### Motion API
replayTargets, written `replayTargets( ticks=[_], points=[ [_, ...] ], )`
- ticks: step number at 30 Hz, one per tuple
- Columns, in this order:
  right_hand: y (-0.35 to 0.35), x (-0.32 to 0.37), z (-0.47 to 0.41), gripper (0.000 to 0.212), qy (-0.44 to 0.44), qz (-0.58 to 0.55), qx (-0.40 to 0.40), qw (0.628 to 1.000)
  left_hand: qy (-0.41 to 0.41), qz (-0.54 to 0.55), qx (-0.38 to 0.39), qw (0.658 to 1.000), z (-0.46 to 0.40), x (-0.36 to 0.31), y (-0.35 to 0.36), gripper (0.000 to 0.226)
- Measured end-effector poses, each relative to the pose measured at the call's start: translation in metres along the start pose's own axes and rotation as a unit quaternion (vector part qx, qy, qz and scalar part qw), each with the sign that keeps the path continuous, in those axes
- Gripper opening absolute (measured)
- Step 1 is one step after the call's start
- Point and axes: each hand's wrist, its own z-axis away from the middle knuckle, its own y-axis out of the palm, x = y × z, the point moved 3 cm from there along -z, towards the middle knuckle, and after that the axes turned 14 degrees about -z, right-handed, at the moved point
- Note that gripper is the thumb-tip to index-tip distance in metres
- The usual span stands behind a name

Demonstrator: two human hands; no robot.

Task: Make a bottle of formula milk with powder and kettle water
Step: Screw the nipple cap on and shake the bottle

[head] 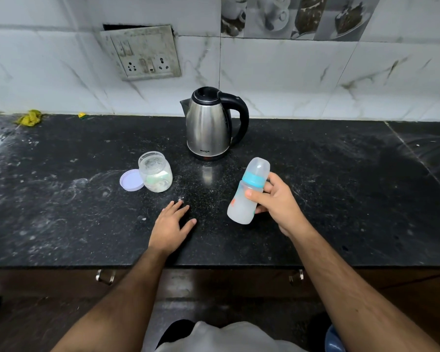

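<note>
Head view. The right hand (272, 201) grips the bottle (249, 191) around its middle, fingers and thumb curled round the body, and holds it tilted above the counter (341, 186), cap end leaning far and right. The blue ring and clear cap are fitted on the bottle. The contents look cloudy white, which suggests that powder and water are already inside; the fill level cannot be read. Judged from this, the step in hand is mixing the closed bottle, late in the task.

The left hand (173, 222) lies flat on the counter, fingers straight and slightly spread, holding nothing. Its fingertips rest beside a scatter of spilled powder (181, 198).

The kettle (210, 123) stands upright at the far centre of the counter, lid closed, handle to the right, well apart from both hands. The powder jar (156, 171) stands open to the left of the kettle and nearer; its lid (131, 180) lies touching it on its left side.

The next move calls for a firm grip on the bottle while it is shaken or swirled, with the ring confirmed tight, since a loose ring could leak. Afterwards the jar lid needs refitting.
</note>
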Motion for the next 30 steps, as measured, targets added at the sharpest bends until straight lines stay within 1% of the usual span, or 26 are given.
replayTargets(
  ticks=[3, 5, 7, 9, 12, 16, 20, 23, 27, 30],
  points=[
    [0.0, -0.004, -0.008, 0.043, 0.015, 0.001, 0.014, 1.0, -0.008, 0.069, -0.038, 0.997, -0.003, -0.015, -0.017, 0.04],
    [0.001, -0.007, -0.014, 0.045, 0.021, -0.002, 0.014, 1.0, -0.022, 0.132, -0.046, 0.99, -0.008, -0.028, -0.032, 0.029],
    [0.004, -0.009, -0.021, 0.047, 0.023, -0.009, 0.018, 1.0, -0.034, 0.221, -0.025, 0.974, -0.017, -0.04, -0.044, 0.021],
    [0.008, -0.01, -0.028, 0.049, 0.025, -0.01, 0.023, 0.999, -0.022, 0.297, 0.001, 0.955, -0.027, -0.052, -0.053, 0.018],
    [0.017, -0.009, -0.04, 0.052, 0.021, 0.008, 0.025, 0.999, 0.008, 0.356, 0.02, 0.934, -0.042, -0.066, -0.068, 0.021],
    [0.029, -0.005, -0.056, 0.054, 0.008, 0.036, 0.024, 0.999, 0.038, 0.389, 0.053, 0.919, -0.058, -0.073, -0.084, 0.025],
    [0.038, -0.006, -0.073, 0.054, -0.004, 0.062, 0.012, 0.998, 0.075, 0.396, 0.071, 0.912, -0.072, -0.07, -0.095, 0.023],
    [0.043, -0.012, -0.085, 0.053, -0.01, 0.088, 0.0, 0.996, 0.075, 0.389, 0.093, 0.913, -0.082, -0.062, -0.094, 0.021],
    [0.043, -0.021, -0.102, 0.058, 0.003, 0.115, -0.006, 0.993, 0.059, 0.371, 0.127, 0.918, -0.098, -0.055, -0.085, 0.026],
    [0.04, -0.019, -0.117, 0.057, 0.015, 0.129, -0.009, 0.992, 0.054, 0.369, 0.139, 0.917, -0.112, -0.056, -0.082, 0.029]
  ],
)
